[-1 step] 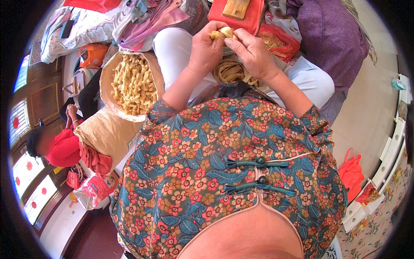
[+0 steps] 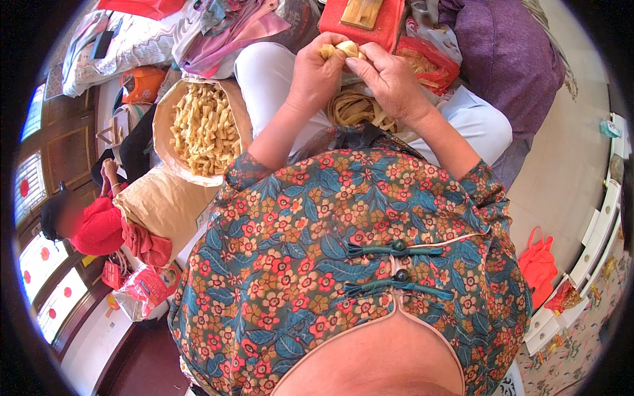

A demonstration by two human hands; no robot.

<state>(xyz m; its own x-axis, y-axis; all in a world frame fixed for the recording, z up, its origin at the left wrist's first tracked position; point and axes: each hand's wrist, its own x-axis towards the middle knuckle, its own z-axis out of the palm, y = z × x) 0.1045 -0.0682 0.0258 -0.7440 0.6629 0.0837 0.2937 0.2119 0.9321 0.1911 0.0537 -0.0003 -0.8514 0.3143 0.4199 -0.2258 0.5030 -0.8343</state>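
Head view, looking down over the person's floral blouse (image 2: 343, 251) toward the lap. Both forearms rise from the blouse sleeves and meet at the far centre of the scene.

Left hand (image 2: 317, 69): fingers curled, grip clamped on a small pale yellow piece (image 2: 338, 48), held at its left end. Right hand (image 2: 389, 79): thumb and fingertips pinched together on the right end of the same piece. The two hands touch each other around it, so only the top of the piece shows; its exact shape cannot be told.

The piece sits above the lap, just near of a red block (image 2: 389, 26) that carries a tan wooden slab (image 2: 361, 11) on top. Directly under the hands, on the lap between the white trouser legs (image 2: 264, 72), lies a bundle of tan strips (image 2: 356, 109), looped and loosely piled.

Left of the left forearm: a round paper sack (image 2: 165, 198), mouth open, its top filled with many short pale yellow pieces (image 2: 205, 129) of similar colour to the one in hand. The sack stands just beside the left knee.

Further left, near the edge: another person in a red top (image 2: 99, 228), seated low, hands raised apart from the sack.

Right of the hands: a red plastic bag (image 2: 429, 59), then purple cloth (image 2: 502, 59). Well to the right and nearer, an orange-red bag (image 2: 538, 264) lies on the pale floor (image 2: 561, 165).
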